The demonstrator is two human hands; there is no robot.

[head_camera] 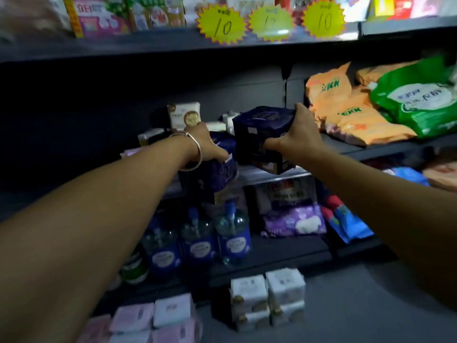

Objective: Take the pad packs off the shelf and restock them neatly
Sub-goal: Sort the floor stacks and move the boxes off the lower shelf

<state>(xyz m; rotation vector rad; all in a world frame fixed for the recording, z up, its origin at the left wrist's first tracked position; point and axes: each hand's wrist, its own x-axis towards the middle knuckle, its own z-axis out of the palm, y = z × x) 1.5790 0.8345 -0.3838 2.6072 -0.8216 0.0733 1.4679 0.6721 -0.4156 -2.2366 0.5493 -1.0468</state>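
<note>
We hold two dark navy soft plastic pad packs at the front edge of the dark grey metal shelf. Our left hand, with a thin silver bangle on the wrist, clamps down over the top of the left navy pack, thumb curled round its near corner; the other fingers are hidden behind it. Our right hand grips the right navy pack from its right side, fingers wrapped over the top edge, thumb tucked under the lower face. The packs nearly touch between our thumbs. Beyond our left fingers stands a white pack with a gold round label; right of our right fingers lie orange soft bags.
</note>
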